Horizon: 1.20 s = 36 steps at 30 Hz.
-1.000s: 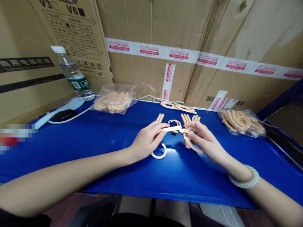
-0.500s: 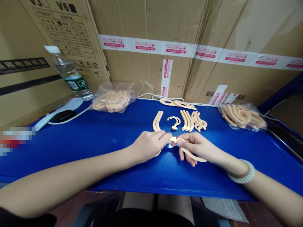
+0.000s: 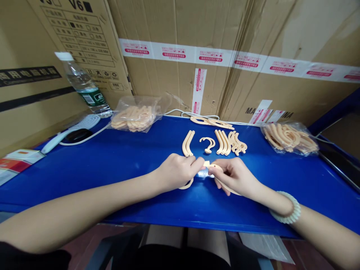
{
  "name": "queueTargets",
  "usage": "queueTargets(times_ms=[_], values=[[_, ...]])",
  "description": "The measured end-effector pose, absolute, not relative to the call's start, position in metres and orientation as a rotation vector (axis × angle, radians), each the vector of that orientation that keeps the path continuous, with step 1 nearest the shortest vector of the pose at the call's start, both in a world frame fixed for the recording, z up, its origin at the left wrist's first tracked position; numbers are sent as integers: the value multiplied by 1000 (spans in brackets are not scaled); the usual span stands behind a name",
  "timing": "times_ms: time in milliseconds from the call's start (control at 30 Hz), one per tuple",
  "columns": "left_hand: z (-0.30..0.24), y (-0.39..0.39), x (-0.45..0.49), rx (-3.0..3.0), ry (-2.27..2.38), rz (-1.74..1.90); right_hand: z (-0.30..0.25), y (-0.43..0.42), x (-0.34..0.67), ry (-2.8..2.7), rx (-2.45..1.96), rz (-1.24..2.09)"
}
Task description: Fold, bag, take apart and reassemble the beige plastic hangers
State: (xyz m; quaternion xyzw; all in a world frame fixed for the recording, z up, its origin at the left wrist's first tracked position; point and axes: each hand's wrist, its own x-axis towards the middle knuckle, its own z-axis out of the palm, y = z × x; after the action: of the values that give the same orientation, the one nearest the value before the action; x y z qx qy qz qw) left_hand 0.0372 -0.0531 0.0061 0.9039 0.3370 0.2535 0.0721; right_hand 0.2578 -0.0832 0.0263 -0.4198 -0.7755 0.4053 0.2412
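My left hand (image 3: 178,171) is closed on a beige plastic hanger body; its looped end (image 3: 188,184) shows below my fingers and its pale tip by my fingertips. My right hand (image 3: 237,174) pinches a curved beige hanger arm (image 3: 218,167), a small hole near its end. That end meets or lies close beside the tip of the body; whether they are joined I cannot tell. Just beyond my hands lie a hanger hook (image 3: 208,144), two curved arms (image 3: 187,143) to its left, and several more arms (image 3: 222,142) and short wavy pieces (image 3: 237,143) to its right.
Looped hanger bodies (image 3: 212,122) lie at the back by a white cable. Clear bags of beige parts stand at left (image 3: 132,118) and right (image 3: 289,138). At far left are a water bottle (image 3: 87,90), a hairbrush (image 3: 70,131) and a box (image 3: 18,163). Cardboard (image 3: 168,22) walls the back.
My right hand has turned slightly and its fingers have drawn in around the hanger arm, hiding more of it. More of the loop shows below my left hand.
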Motion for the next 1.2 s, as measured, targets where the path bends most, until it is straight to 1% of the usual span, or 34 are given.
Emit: queueTargets(times_ms=[133, 200, 233, 333, 400, 467, 533, 667, 733, 933, 1200], values=[[3, -49, 37, 2703, 1017, 788, 26, -87, 259, -2227, -1063, 605], [2, -47, 36, 2675, 1019, 798, 29, -87, 261, -2188, -1052, 477], [1, -47, 36, 2649, 1012, 810, 31, -86, 262, -2152, -1068, 514], [3, -48, 36, 2488, 989, 896, 41, -77, 270, -1987, -1122, 766], [5, -49, 36, 2289, 1014, 941, 49, -67, 280, -1851, -1121, 776], [7, -49, 37, 2029, 1052, 933, 55, -55, 293, -1752, -1145, 627], [8, -47, 38, 1753, 1051, 892, 58, -43, 309, -1747, -1192, 394], [10, -42, 39, 1375, 1003, 884, 51, -20, 336, -1932, -1215, -86], [9, -40, 38, 1281, 994, 905, 43, -10, 344, -2043, -1195, -202], [10, -38, 37, 1159, 945, 995, 26, 7, 357, -2371, -1183, -132], [12, -39, 37, 1075, 975, 1033, 34, 3, 357, -2530, -1192, -30]])
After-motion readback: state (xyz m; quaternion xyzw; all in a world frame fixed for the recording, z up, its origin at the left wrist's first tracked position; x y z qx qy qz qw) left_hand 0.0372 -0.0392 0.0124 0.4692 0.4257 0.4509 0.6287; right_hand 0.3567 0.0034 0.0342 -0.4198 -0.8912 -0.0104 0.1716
